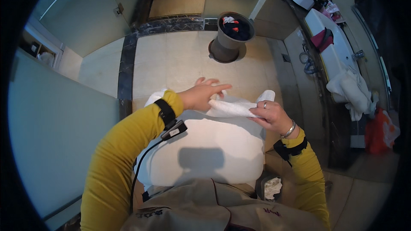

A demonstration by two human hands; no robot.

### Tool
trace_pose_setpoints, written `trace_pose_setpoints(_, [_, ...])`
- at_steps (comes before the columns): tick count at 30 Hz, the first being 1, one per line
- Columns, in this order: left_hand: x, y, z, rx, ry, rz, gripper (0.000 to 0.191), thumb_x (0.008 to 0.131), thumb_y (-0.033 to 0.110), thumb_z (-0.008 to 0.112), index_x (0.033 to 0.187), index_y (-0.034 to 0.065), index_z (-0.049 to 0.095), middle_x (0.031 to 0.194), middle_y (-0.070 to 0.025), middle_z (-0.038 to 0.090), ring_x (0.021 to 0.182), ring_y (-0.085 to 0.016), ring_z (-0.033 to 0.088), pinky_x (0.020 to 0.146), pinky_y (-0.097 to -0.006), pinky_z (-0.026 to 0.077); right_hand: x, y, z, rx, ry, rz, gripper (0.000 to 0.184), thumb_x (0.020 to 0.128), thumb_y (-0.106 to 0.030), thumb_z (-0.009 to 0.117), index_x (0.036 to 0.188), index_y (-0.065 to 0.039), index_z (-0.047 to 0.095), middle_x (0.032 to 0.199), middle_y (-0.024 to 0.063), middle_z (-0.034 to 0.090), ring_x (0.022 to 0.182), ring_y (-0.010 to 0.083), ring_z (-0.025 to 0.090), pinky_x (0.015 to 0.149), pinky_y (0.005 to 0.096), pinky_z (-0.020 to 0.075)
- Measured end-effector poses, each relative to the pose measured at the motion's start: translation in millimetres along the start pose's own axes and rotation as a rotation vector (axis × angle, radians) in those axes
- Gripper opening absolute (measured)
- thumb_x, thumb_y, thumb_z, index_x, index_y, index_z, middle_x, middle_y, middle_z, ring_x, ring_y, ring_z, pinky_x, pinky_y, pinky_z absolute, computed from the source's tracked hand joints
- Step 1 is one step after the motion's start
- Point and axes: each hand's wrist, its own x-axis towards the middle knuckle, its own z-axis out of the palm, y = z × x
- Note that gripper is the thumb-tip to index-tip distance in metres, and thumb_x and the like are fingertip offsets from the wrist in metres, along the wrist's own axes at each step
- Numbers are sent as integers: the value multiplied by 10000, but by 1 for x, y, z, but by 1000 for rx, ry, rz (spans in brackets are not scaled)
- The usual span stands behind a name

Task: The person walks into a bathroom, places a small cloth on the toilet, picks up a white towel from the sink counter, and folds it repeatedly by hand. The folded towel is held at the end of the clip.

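Observation:
A white textured cloth (232, 108), perhaps a towel, stretches across in front of me, bunched along its length. My right hand (272, 115), with a ring and a metal bangle, grips its right end between thumb and fingers. One end of the cloth sticks up beyond that hand. At the left part of the cloth, my left hand (204, 94) has its fingers spread and slightly blurred. It is close to the cloth and shows no firm grip. Below both hands is a broad, rounded white surface (224, 134), possibly a toilet lid, bearing a shadow.
A grey bucket (226, 43) of dark clothes stands ahead on the tiled floor. At right, a washbasin (334, 48) holds a maroon cloth (322, 40) and white towels (350, 91). A small bin (269, 187) is near my right side. Frosted glass panels (64, 128) stand left.

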Motion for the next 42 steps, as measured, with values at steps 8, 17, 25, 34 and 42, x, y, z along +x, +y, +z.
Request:
trace_pose_setpoints(8, [-16,-16,-18,218,-229,-166,357,706,197,768,1047,92,775,982,-133,759,910,-302,712,850,-378,542,-22,-30,-3,-83,97,55,183,828,-110,775,983,-43,707,738,91,577,612,242,589,557,353,469])
trace_pose_setpoints(17, [-177,-38,-16,587,453,-164,114,711,171,747,785,130,671,707,-98,652,753,-293,640,790,-417,424,-49,-71,-15,-204,156,41,224,793,-132,781,999,-72,718,680,59,484,574,221,542,518,339,436])
trace_pose_setpoints(25, [-267,8,75,569,534,-170,266,618,-10,699,867,62,644,872,-107,611,855,-313,579,809,-492,437,-121,-86,45,-131,-44,81,368,680,-45,742,1043,-91,705,811,58,563,718,261,608,618,373,500])
trace_pose_setpoints(34, [-297,11,114,344,701,-327,293,646,-59,669,904,40,568,970,-148,587,894,-363,599,757,-440,532,-144,-90,26,-286,135,321,471,577,61,722,1039,-26,691,971,118,606,854,317,622,720,401,536])
trace_pose_setpoints(42, [-293,-31,131,174,815,-299,275,715,-88,630,958,32,582,971,-163,599,888,-382,599,795,-405,513,-143,-33,46,-367,97,333,434,656,-26,736,1082,-66,662,1119,126,629,1147,340,583,1003,554,401])
